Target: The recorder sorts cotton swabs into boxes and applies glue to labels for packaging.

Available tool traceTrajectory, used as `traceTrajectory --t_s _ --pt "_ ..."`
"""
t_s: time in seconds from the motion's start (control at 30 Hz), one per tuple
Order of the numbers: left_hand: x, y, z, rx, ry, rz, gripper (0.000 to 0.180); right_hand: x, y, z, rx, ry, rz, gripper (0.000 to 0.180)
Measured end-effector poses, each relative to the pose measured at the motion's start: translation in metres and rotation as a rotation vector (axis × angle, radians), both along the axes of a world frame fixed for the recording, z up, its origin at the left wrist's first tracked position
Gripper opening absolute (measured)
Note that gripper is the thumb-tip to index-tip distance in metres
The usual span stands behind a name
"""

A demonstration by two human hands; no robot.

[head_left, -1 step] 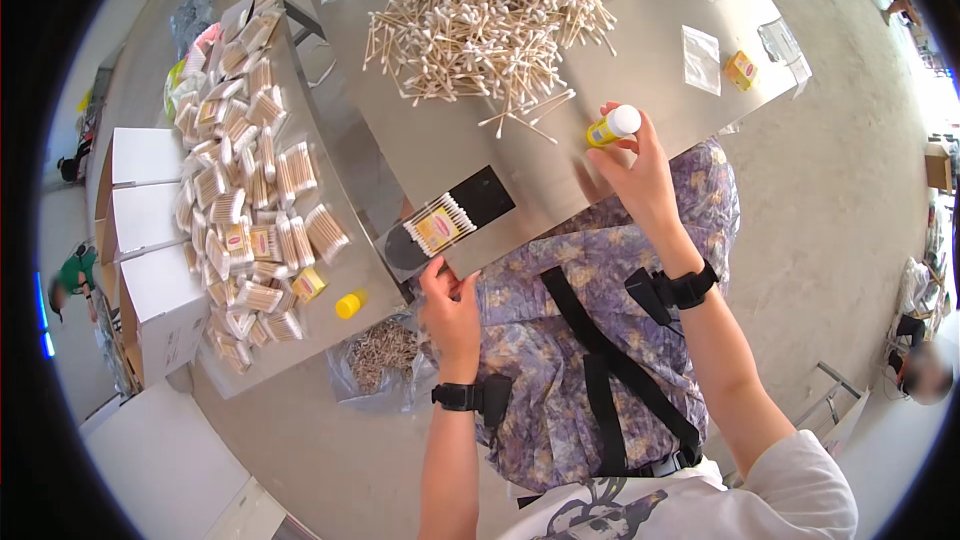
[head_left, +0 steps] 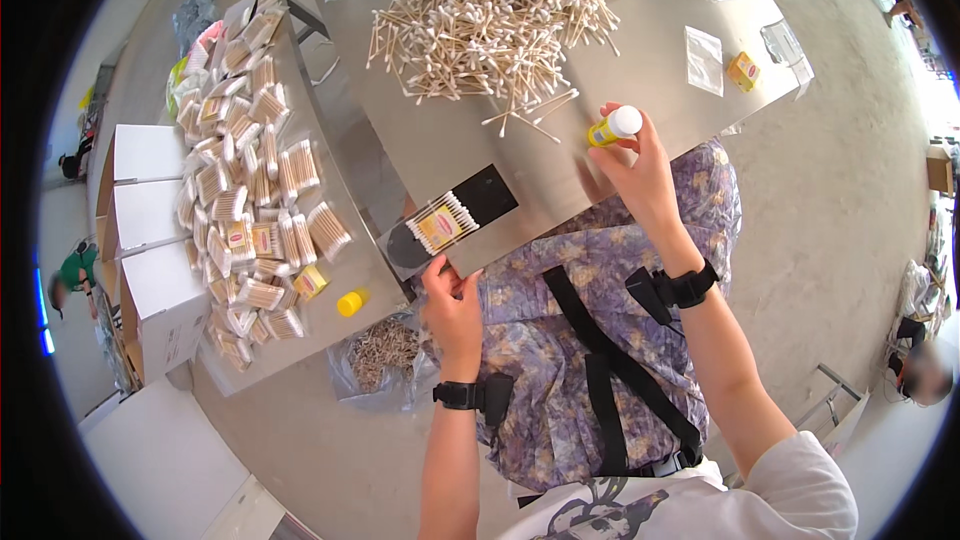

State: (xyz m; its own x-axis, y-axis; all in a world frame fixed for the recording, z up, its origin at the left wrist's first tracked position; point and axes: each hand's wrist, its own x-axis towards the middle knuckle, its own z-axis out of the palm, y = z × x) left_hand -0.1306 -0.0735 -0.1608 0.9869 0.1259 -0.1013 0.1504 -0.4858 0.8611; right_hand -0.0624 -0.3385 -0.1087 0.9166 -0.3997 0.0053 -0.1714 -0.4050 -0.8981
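Observation:
In my right hand [head_left: 640, 165] is a yellow glue stick [head_left: 612, 127] with a white end, gripped above the metal table [head_left: 560, 175]. My left hand [head_left: 453, 315] is at the table's front edge, its thumb and bent fingers apart with nothing seen between them. Just beyond those fingertips, a row of cotton swabs [head_left: 460, 212] lies on a black strip [head_left: 487, 194], with a yellow-and-red card [head_left: 440, 227] on top of the row. A large heap of loose cotton swabs [head_left: 490, 20] covers the table's far part, and a few stray ones reach toward my right hand.
Many packed swab bundles [head_left: 240, 205] cover the side table at left, beside open white boxes [head_left: 150, 215]. A yellow cap [head_left: 350, 302] sits near its edge. At right are a clear bag [head_left: 704, 60] and a small yellow box [head_left: 743, 71]. A bag of swabs [head_left: 380, 355] is below.

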Motion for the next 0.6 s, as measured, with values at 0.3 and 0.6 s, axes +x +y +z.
traceTrajectory --t_s 0.3,0.6 --pt "0.005 -0.007 0.020 0.043 0.088 -0.016 0.048 0.004 0.002 -0.003 0.072 0.012 0.015 0.033" --pt "-0.013 0.014 0.032 0.060 0.102 0.049 0.044 0.004 0.001 -0.009 0.102 0.060 0.044 0.030"
